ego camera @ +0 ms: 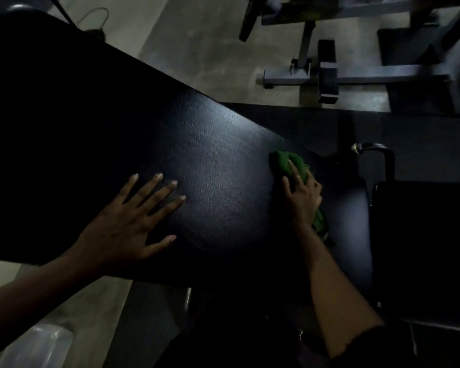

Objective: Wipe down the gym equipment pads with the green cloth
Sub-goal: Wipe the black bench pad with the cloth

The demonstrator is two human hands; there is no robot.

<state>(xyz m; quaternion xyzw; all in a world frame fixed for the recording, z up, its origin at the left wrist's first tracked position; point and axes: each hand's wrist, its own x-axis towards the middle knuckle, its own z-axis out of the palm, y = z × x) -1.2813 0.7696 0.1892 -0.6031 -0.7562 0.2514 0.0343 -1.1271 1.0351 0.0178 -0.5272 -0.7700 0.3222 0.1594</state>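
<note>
Single view: camera worn on my head, wide-angle, facing forward and steeply down. Range: near, within my reach. Centre of frame: black pad (210,160), running upper left to lower right. From the bottom edge: my left hand (128,221) flat on the pad, my right hand (302,197) holding the green cloth (284,162). Top: floor (197,49) and grey machine frame (356,78), farther off.

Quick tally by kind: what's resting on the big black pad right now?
Hands: 2 (left hand pressed flat, right hand)
Cloths: 1 (green cloth, gripped by the right hand)
Total: 3 on the black pad
</note>
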